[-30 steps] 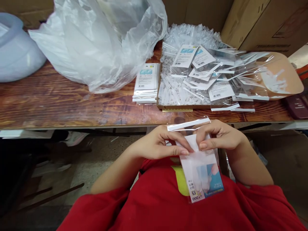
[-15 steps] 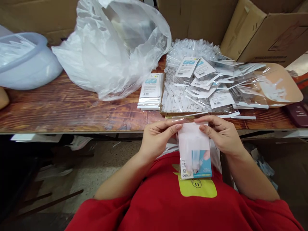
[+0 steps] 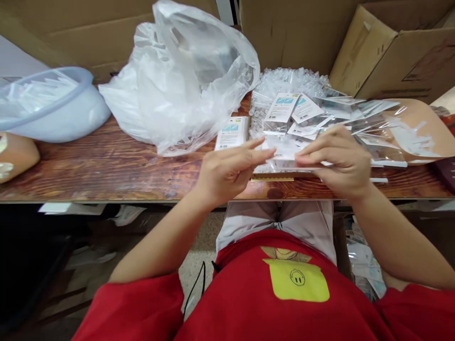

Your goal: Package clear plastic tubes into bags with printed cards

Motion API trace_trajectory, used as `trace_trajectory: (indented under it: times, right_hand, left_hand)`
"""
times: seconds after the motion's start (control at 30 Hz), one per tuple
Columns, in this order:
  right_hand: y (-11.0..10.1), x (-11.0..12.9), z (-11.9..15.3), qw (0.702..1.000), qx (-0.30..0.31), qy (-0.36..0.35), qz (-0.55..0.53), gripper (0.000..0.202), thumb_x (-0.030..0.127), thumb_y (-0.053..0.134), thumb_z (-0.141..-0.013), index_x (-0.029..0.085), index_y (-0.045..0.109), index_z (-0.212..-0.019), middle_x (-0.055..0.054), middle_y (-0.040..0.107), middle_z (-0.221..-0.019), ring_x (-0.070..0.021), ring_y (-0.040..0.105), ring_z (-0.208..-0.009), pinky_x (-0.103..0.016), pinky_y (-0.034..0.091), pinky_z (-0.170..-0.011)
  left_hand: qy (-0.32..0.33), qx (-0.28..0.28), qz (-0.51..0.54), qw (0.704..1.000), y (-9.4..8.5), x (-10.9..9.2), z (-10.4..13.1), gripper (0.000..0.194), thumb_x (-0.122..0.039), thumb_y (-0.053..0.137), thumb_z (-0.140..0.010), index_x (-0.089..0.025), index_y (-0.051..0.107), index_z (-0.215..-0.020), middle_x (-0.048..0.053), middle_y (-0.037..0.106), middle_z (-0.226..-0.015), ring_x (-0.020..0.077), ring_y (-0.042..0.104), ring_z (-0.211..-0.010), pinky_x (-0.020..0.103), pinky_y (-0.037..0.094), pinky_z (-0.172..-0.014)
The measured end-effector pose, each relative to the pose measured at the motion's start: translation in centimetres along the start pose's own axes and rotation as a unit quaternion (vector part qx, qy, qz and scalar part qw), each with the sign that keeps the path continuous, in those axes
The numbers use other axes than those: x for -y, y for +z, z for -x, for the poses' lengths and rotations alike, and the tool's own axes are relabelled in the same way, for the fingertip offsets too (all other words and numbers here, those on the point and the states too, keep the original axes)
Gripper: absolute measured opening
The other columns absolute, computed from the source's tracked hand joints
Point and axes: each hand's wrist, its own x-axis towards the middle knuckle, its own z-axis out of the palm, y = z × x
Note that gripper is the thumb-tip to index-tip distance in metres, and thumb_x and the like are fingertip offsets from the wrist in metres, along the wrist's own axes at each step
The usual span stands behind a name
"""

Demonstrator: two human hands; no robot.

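Over the front edge of a shallow tray (image 3: 305, 175) heaped with small clear plastic parts (image 3: 291, 78), my right hand (image 3: 337, 161) pinches a clear packet with a white card (image 3: 284, 154), seen nearly edge-on. My left hand (image 3: 229, 170) is at the packet's left side, fingers stretched out and apart, not closed on it. Several carded packets (image 3: 282, 108) lie loosely on the heap. Left of the tray stands a stack of cards (image 3: 232, 131), partly behind my left hand.
A white plastic bag (image 3: 170, 90) stands at the back. On the left are a bluish bowl (image 3: 57, 118) of clear pieces and a tan container (image 3: 21, 156). At right are a peach tray (image 3: 426, 118) and a cardboard box (image 3: 408, 61).
Both hands have moved forward from in front of the shirt to over the tray, with the packet. My left hand has let go and its fingers have spread. The view has shifted slightly.
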Motion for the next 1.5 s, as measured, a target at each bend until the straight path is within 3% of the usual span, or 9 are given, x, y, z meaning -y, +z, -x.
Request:
trace_trajectory:
  times: [0.07,0.13,0.23,0.37,0.53,0.7,0.93,1.23,1.5]
  right_hand:
    - [1.2,-1.5,2.1,0.999,0.039,-0.005,-0.022,0.016,0.021,0.067,-0.093,0.028,0.078,-0.083,-0.002,0.079,-0.088,-0.0177,0.069,-0.081,-0.039,0.053,-0.080]
    - [2.4,-2.5,4.4,0.998,0.056,0.012,-0.040,0.017,0.020,0.065,-0.094,0.025,0.077,-0.083,-0.003,0.079,-0.088,-0.0172,0.071,-0.080,-0.036,0.055,-0.076]
    - [3.3,-3.0,6.7,0.997,0.058,0.024,-0.042,0.015,0.017,0.065,-0.093,0.023,0.077,-0.086,-0.006,0.079,-0.091,-0.0175,0.073,-0.084,-0.034,0.058,-0.075]
    - [2.3,-2.7,7.1,0.994,0.112,-0.005,-0.012,0.018,0.012,0.061,-0.095,0.023,0.077,-0.094,-0.006,0.078,-0.100,-0.0166,0.073,-0.092,-0.032,0.060,-0.080]
    - [0.2,0.2,5.3,0.976,0.187,-0.025,0.110,0.032,0.004,0.050,-0.091,0.018,0.076,-0.106,-0.015,0.070,-0.128,-0.0265,0.067,-0.110,-0.044,0.054,-0.092]
    - [1.9,3.1,4.1,0.974,0.215,0.023,0.068,0.012,0.020,0.060,-0.097,0.016,0.070,-0.093,-0.007,0.069,-0.088,-0.0190,0.058,-0.084,-0.035,0.043,-0.079]
    - [3.0,1.5,4.0,0.950,0.284,0.125,0.018,0.010,0.020,0.070,-0.092,0.018,0.067,-0.084,-0.002,0.070,-0.084,-0.0162,0.060,-0.083,-0.032,0.038,-0.081]
    - [3.7,1.4,3.0,0.933,0.331,0.140,0.025,0.014,0.004,0.066,-0.081,0.017,0.062,-0.075,-0.004,0.065,-0.078,-0.0184,0.056,-0.083,-0.031,0.040,-0.079]
    - [3.7,0.6,3.6,0.939,0.330,0.094,-0.005,0.011,0.009,0.060,-0.090,0.016,0.063,-0.082,-0.006,0.063,-0.084,-0.0181,0.055,-0.085,-0.031,0.043,-0.078]
  left_hand:
    - [-0.074,0.040,-0.008,0.996,0.6,0.6,1.9,0.028,-0.020,0.065,-0.091,-0.023,0.079,-0.116,0.008,0.080,-0.114,0.0255,0.070,-0.124,0.037,0.060,-0.099]
    - [-0.222,0.011,0.011,0.975,1.6,0.6,4.0,0.031,-0.028,0.067,-0.092,-0.017,0.075,-0.120,0.013,0.078,-0.112,0.0229,0.076,-0.103,0.032,0.062,-0.080]
    - [-0.421,0.040,0.141,0.895,3.3,0.0,6.0,0.040,-0.051,0.068,-0.091,-0.013,0.071,-0.103,0.010,0.075,-0.091,0.0152,0.069,-0.066,0.027,0.055,-0.058]
    - [-0.519,0.099,0.286,0.800,5.2,-0.7,6.0,0.036,-0.048,0.075,-0.082,-0.013,0.066,-0.085,0.002,0.067,-0.075,0.0066,0.052,-0.045,0.022,0.042,-0.048]
    - [-0.539,0.060,0.336,0.770,5.9,-0.8,4.8,0.031,-0.037,0.083,-0.069,-0.015,0.061,-0.066,-0.003,0.056,-0.058,0.0060,0.046,-0.047,0.020,0.035,-0.049]
    - [-0.533,0.071,0.372,0.757,6.5,-1.2,4.0,0.034,-0.044,0.087,-0.063,-0.014,0.071,-0.068,-0.003,0.052,-0.051,0.0057,0.037,-0.046,0.021,0.030,-0.047]
    - [-0.559,0.030,0.419,0.715,7.2,-1.2,4.0,0.031,-0.040,0.084,-0.061,-0.012,0.077,-0.071,0.003,0.067,-0.063,0.0038,0.038,-0.042,0.021,0.026,-0.041]
    - [-0.522,0.022,0.412,0.747,7.6,-1.4,3.9,0.027,-0.034,0.083,-0.065,-0.012,0.072,-0.075,0.002,0.069,-0.065,0.0036,0.039,-0.038,0.020,0.028,-0.039]
    - [-0.538,0.002,0.415,0.734,7.7,-1.5,3.5,0.028,-0.035,0.083,-0.058,-0.013,0.069,-0.068,0.001,0.066,-0.059,0.0037,0.037,-0.037,0.020,0.027,-0.038]
